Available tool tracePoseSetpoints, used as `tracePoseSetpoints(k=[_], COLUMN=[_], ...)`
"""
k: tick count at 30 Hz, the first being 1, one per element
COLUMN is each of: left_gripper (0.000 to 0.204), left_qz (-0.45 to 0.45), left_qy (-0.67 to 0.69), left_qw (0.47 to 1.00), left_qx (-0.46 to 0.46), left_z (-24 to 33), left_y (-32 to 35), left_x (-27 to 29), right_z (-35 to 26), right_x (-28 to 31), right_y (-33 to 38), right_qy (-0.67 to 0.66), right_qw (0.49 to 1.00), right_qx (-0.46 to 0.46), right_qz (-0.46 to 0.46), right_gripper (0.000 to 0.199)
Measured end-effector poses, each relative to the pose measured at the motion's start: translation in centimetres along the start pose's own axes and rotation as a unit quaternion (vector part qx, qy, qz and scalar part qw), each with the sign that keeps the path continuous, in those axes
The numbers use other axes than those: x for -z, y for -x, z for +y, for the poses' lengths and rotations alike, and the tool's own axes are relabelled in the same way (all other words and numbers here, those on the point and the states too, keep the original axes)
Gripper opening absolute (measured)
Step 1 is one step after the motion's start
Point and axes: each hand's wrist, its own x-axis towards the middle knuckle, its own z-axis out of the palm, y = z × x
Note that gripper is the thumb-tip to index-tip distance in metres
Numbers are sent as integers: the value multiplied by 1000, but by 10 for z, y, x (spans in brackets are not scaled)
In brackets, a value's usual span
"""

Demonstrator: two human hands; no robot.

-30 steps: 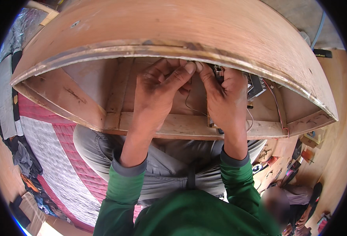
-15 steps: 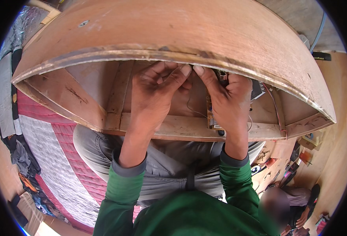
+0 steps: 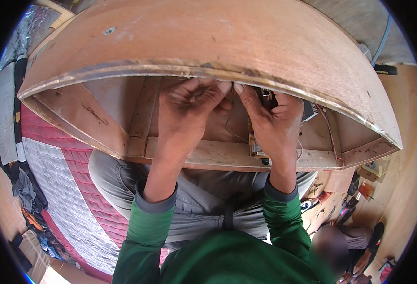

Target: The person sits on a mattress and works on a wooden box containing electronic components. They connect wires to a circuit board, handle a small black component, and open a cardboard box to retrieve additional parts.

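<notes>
Matt, scuffed plywood shell (image 3: 227, 42), rough-edged; quilted cloth mat (image 3: 62, 189); perhaps thin metal wire (image 3: 234, 132).

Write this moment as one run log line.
left hand: fingertips on thin wire | right hand: beside it | place: inside wooden box

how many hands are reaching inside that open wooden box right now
2. The left hand is under the box's top edge at centre; the right hand is beside it, over a small circuit board. None seem hidden.
</notes>
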Motion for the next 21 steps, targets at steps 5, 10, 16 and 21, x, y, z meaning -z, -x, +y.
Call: tracePoseSetpoints(k=[5, 10, 16, 21], left_gripper=[18, 18, 23, 24], left_qz=[20, 51, 49, 22], left_qy=[6, -100, -217, -221], left_qw=[999, 983, 964, 964], left_qx=[-41, -149, -148, -145], left_z=[-1, -5, -4, -2], left_y=[0, -1, -3, -1], left_x=[0, -1, 5, 6], right_z=[0, 1, 9, 13], right_x=[-4, -3, -8, -9], right_y=[-2, 0, -1, -1], right_qy=[-37, 131, 181, 174], right_qw=[999, 987, 951, 956], right_qx=[-1, 98, 245, 229], right_qz=[0, 5, 48, 57], right_gripper=[20, 22, 35, 31])
